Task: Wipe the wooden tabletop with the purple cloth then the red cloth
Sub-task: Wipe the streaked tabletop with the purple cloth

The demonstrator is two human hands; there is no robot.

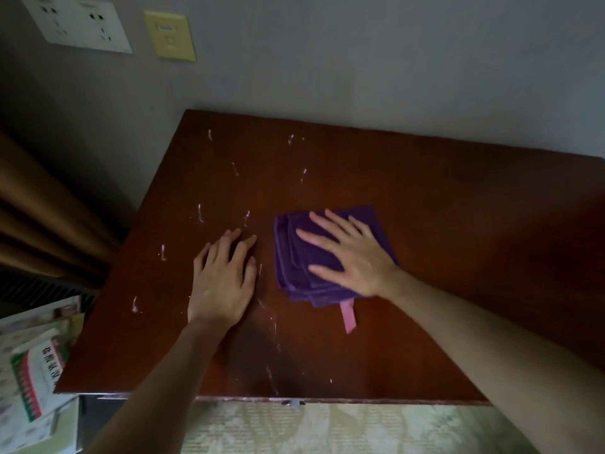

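Worktop: a dark reddish wooden worktop (425,198) is seen from above, set against a grey wall (360,60), with pale streaks (200,213) scattered over its left half.
Purple cloth: a folded purple cloth (296,260) is laid flat near the middle of the worktop, roughly square, its layered folds stepped toward the left edge; a pink tag (348,316) is seen trailing from its near edge, pointed toward the camera.
Right hand: the right hand (352,257) is pressed flat on the purple cloth, fingers (309,239) straight and spread apart, pointed up and to the left.
Left hand: the left hand (222,280) is rested palm-down on bare wood just beside the cloth, fingers slightly bent and close together, nothing held.
Red cloth: not seen.
Surroundings: a white socket plate (77,22) and a yellowish plate (170,36) are fixed to the wall; a brown curtain (39,217) hangs at left; printed packages (32,371) are stacked below it.
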